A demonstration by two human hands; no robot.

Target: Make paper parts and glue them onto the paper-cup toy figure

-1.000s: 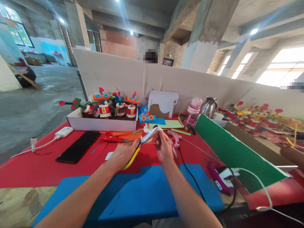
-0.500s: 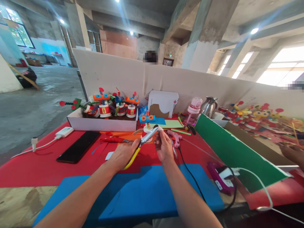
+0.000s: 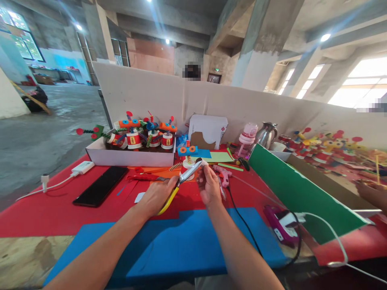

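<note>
My left hand (image 3: 157, 196) grips yellow-handled scissors (image 3: 181, 182) whose blades point up and right. My right hand (image 3: 208, 186) pinches a small pale piece (image 3: 202, 162) right at the blade tips. Both hands hover over a red table cover (image 3: 45, 209) just beyond a blue foam sheet (image 3: 187, 245). Behind the hands stands a small craft figure (image 3: 188, 154) with a blue top and orange eyes.
A white box (image 3: 130, 157) of craft figures sits at the back left, with a black phone (image 3: 100, 186) and white charger (image 3: 81, 167) in front. A pink glue gun (image 3: 223, 174), a purple device (image 3: 279, 225), a green board (image 3: 296, 193) and another person's hand (image 3: 371, 193) lie right.
</note>
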